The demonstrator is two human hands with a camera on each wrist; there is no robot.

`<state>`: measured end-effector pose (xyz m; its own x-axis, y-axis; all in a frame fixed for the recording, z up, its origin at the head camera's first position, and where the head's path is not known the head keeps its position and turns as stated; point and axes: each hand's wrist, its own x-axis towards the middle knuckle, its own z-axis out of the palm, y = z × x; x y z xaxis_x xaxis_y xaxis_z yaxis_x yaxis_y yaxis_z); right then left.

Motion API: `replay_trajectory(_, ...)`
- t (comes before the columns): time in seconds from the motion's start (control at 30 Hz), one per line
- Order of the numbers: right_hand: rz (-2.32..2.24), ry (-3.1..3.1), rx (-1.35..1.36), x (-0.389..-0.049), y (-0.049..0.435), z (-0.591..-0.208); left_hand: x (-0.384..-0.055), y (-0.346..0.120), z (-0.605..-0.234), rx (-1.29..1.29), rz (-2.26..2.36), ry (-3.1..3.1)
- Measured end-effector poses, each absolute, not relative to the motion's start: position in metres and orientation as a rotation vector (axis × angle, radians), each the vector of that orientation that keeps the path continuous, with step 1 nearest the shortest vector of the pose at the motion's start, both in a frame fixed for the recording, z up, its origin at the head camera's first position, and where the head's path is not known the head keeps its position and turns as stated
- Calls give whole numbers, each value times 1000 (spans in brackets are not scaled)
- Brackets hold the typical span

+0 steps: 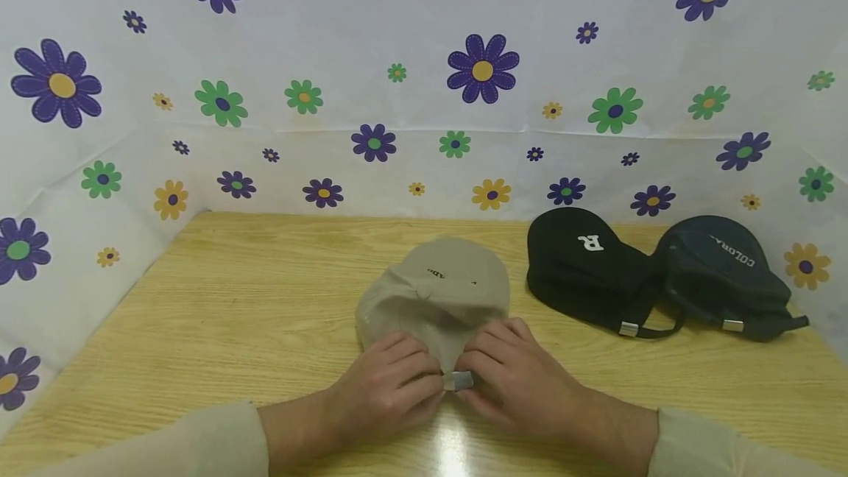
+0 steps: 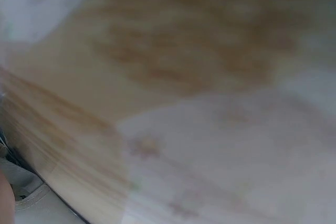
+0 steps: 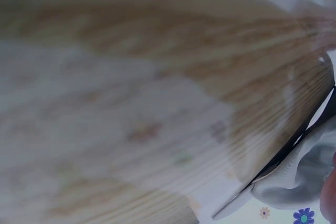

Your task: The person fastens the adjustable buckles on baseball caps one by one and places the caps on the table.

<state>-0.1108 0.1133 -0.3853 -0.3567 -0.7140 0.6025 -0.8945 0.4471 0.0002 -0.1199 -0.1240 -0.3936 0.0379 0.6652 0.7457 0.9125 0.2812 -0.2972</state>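
A beige baseball cap [image 1: 460, 260] rests on the table near the middle, dark lettering on its crown. Both hands are at its near edge, by the strap with a silver metal buckle [image 1: 459, 380]. My left hand [image 1: 391, 385] pinches the strap just left of the buckle. From the other side, my right hand [image 1: 517, 381] has curled fingers gripping the strap at the buckle. The fingertips are partly hidden behind the knuckles. In the wrist views only a bit of the cap [image 3: 289, 182] and a finger [image 3: 329, 198] show at the edge; the rest is blurred.
At the right of the wooden table [image 1: 285, 263] lie a black cap [image 1: 570, 263] with a white letter R and a dark navy cap [image 1: 709, 271], touching or overlapping, buckled straps toward me. A white flowered cloth [image 1: 411, 35] hangs behind the table and along its sides.
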Motion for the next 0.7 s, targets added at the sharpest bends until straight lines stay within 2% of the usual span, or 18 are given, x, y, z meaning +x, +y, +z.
replay_trajectory(0.7, 456, -2170, 1380, -113, 113, -385, -121, -123, -390, -1457, -360, -1649)
